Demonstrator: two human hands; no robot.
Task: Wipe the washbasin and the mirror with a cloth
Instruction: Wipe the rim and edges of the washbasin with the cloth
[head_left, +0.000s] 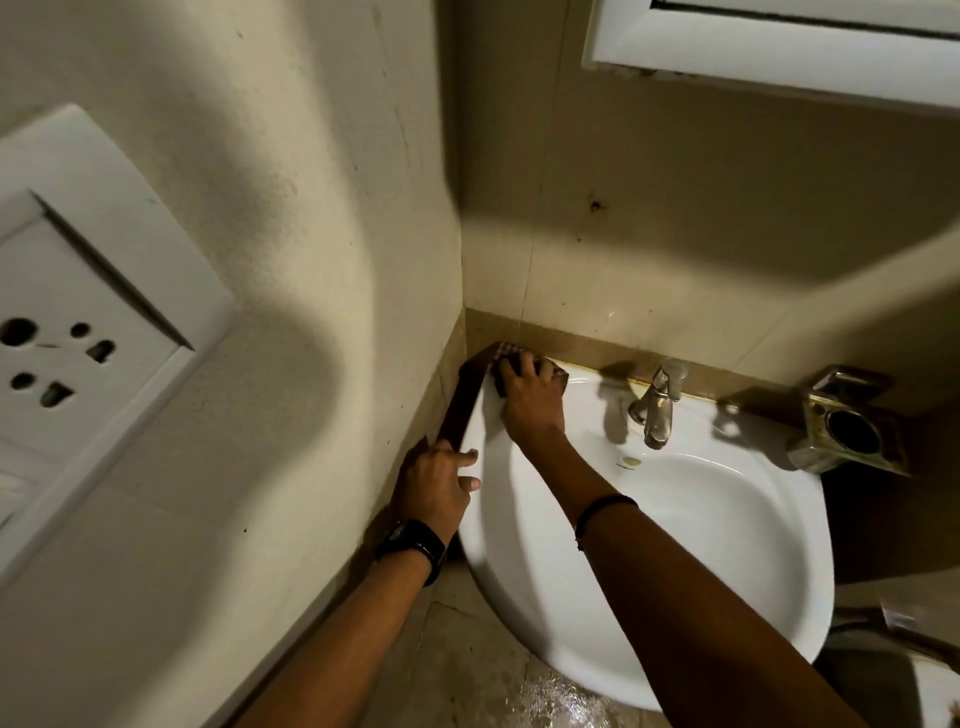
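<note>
While the right grip (530, 400) bunches checked cloth (500, 354), rounded washbasin (545, 571) gleams.

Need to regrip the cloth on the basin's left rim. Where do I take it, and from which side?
Pinch the bare strip of the cloth between left hand and right hand, fingers across its width. Come from above on the bowl side: the wall blocks its left, and it lies flat along the washbasin rim.
</note>
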